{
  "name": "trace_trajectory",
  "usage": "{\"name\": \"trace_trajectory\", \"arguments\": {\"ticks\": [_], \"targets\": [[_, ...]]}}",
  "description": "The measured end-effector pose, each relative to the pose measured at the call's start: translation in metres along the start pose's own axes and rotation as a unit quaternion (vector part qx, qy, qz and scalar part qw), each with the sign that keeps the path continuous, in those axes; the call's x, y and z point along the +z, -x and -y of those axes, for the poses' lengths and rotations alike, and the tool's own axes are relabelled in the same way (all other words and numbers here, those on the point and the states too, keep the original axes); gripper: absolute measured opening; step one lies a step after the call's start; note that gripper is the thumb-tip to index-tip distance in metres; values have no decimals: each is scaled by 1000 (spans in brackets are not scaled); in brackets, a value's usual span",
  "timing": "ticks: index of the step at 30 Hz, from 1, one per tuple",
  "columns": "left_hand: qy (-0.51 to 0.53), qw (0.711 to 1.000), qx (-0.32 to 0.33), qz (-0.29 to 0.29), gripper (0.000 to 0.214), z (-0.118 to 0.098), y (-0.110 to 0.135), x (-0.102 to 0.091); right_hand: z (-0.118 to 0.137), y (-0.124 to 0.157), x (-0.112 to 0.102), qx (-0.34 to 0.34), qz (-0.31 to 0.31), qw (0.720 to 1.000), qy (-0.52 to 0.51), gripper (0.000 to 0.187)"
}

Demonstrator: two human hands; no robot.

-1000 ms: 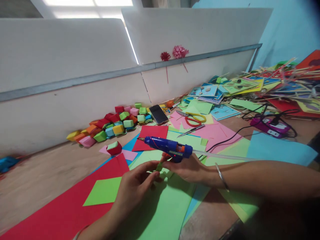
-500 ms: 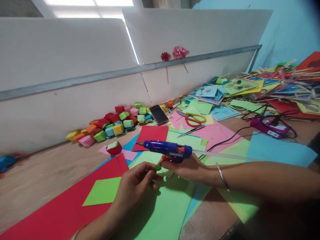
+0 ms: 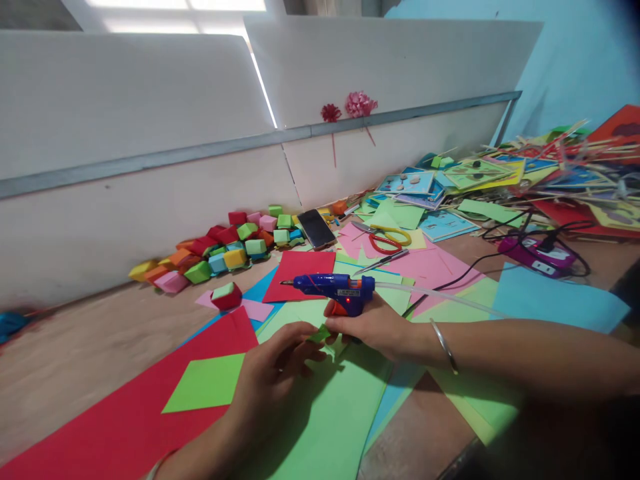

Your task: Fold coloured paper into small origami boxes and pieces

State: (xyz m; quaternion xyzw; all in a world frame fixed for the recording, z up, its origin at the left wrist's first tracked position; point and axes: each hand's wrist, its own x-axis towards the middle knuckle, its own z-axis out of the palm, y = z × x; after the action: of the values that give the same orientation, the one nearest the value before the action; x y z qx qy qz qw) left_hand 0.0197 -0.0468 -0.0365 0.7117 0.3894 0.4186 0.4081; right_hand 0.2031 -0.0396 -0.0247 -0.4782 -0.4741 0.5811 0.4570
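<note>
My right hand [image 3: 373, 327] is closed round the grip of a blue hot glue gun [image 3: 327, 287], its nozzle pointing left and a red light lit on its side. A long clear glue stick [image 3: 440, 295] runs out of the gun's back. Pinched between the fingers of my left hand [image 3: 277, 357] is a small folded piece of green paper [image 3: 320, 335]. The thumb side of my right hand touches or nearly touches this piece. Beneath both hands lie light green paper sheets [image 3: 330, 413]. A green paper piece [image 3: 203, 383] rests on a red sheet [image 3: 125, 413] beside my left wrist.
Several coloured paper cubes [image 3: 217, 250] are heaped near the white board. One red and green cube [image 3: 226, 295] sits apart. Around them are a phone [image 3: 317, 229], scissors [image 3: 387, 239], a pen-like tool [image 3: 381, 262], and a purple extension socket [image 3: 537, 255] with a black cord.
The glue gun has tilted and shifted slightly, its back end dropping away from view less flat than before. The green piece has turned between my left fingers and shows more of its surface.
</note>
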Motion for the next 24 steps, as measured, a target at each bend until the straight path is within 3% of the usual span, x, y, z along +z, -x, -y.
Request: {"name": "trace_trajectory", "arguments": {"ticks": [4,8,11,13,17,21,24], "targets": [[-4,1000,4,3,10,5,2,-2,0,-1,0,3,8,1000,-5,8],[40,996,-70,-29,14,0,-3,-3,3,-7,-8,-19,15,999,44,9],[83,987,-128,-61,21,-5,-9,-3,11,-14,-23,-85,-5,986,143,13],[109,979,-160,-69,26,-4,-13,-4,17,-19,-34,-170,-49,958,227,23],[145,966,-190,-96,36,4,-19,-9,25,-26,-49,-323,-99,862,378,30],[141,967,-176,-116,38,10,-23,-12,25,-27,-53,-385,-60,771,504,15],[125,972,-162,-119,36,10,-23,-12,23,-23,-50,-387,-31,737,554,15]]}}
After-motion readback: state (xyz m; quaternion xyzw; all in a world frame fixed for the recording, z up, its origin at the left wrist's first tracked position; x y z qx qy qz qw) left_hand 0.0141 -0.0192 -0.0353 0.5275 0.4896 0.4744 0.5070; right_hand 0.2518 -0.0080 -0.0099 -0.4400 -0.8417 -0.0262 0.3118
